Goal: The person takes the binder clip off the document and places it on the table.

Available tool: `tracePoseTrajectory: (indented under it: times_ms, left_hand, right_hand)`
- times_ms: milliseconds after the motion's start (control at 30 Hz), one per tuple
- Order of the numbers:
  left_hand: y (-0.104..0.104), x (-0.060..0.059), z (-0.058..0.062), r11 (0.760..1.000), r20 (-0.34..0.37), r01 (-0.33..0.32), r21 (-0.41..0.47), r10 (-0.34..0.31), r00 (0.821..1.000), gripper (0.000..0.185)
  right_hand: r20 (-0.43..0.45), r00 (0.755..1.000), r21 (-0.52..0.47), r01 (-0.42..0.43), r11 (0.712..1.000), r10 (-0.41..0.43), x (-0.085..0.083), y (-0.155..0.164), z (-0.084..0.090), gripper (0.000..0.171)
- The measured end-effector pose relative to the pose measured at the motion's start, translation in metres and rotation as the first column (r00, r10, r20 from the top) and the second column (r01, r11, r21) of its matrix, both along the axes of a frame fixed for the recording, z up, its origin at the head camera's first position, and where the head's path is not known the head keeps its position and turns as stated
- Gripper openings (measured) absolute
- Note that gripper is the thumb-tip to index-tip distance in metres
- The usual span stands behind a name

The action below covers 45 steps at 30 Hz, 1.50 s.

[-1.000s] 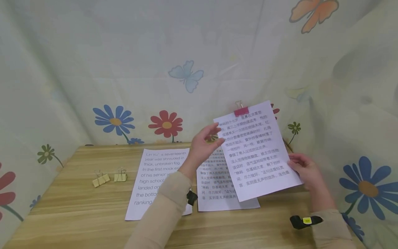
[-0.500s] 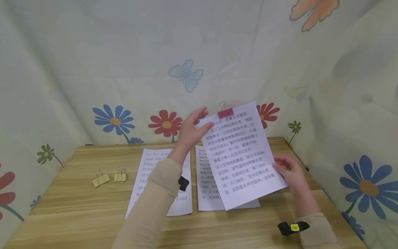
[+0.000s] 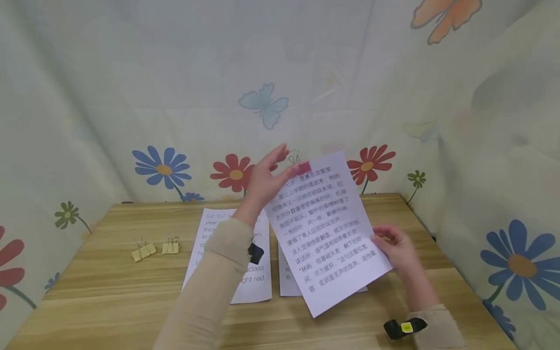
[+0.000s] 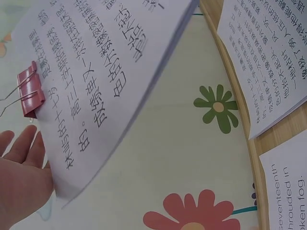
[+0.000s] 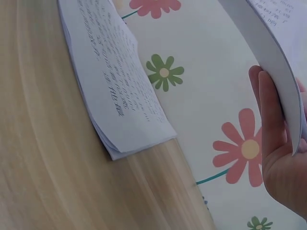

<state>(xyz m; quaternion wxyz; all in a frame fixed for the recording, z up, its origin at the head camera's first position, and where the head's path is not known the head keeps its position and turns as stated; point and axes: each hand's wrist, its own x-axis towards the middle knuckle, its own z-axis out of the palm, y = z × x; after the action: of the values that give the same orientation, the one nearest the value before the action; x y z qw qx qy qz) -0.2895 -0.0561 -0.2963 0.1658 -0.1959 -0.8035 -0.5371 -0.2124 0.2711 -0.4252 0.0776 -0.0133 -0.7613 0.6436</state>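
A stack of paper printed with Chinese text (image 3: 319,233) is held up, tilted, above the table. A red binder clip (image 3: 304,168) sits on its top edge, wire handles standing up; the left wrist view shows this clip (image 4: 30,91) closely. My right hand (image 3: 395,248) pinches the stack's right edge, with fingers (image 5: 271,108) behind it in the right wrist view. Beside the top left corner is my left hand (image 3: 264,182), fingers extended near the clip and the thumb side against the paper.
Two gold binder clips (image 3: 144,251) lie at the left of the wooden table (image 3: 109,291). A stack with English text (image 3: 251,291) lies mid-table, partly behind my left arm. Another Chinese-text stack (image 3: 286,287) lies under the raised one. A flowered curtain (image 3: 197,97) hangs behind.
The clipped stack and my right hand have moved left and slightly toward me. My left hand has shifted a little left and up, so the clip is now beside its thumb.
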Motion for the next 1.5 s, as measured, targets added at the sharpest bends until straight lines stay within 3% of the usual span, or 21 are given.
tracePoseTrajectory:
  times_ms: [167,367,667,933,1100,1500]
  left_hand:
    - [-0.001,0.002,0.001,1.0,0.068,-0.004,-0.024,0.005,0.998,0.07]
    - [-0.005,0.003,0.002,0.999,0.083,0.029,-0.016,-0.028,0.996,0.058]
    - [-0.01,0.001,-0.001,0.993,0.079,0.087,0.083,-0.093,0.993,0.052]
    - [-0.016,0.004,0.003,0.969,0.123,0.151,0.196,-0.177,0.977,0.045]
    - [-0.018,0.006,0.007,0.959,0.111,0.18,0.218,-0.208,0.972,0.041]
    - [-0.014,0.01,0.008,0.948,0.036,0.16,0.274,-0.176,0.984,0.034]
  right_hand:
    - [-0.016,1.0,0.003,-0.022,1.0,0.022,0.0,-0.008,-0.005,0.022]
    - [0.014,1.0,0.013,-0.008,1.0,0.008,-0.001,-0.011,-0.008,0.023]
    - [0.039,0.999,0.035,-0.006,0.999,0.005,-0.001,-0.009,-0.013,0.019]
    - [0.025,1.0,0.001,-0.018,1.0,0.018,-0.001,-0.008,-0.014,0.018]
    - [0.034,0.999,0.002,-0.013,1.0,0.013,-0.002,-0.009,-0.012,0.02]
    - [0.047,0.999,0.024,0.001,1.0,-0.003,-0.001,-0.011,-0.009,0.021]
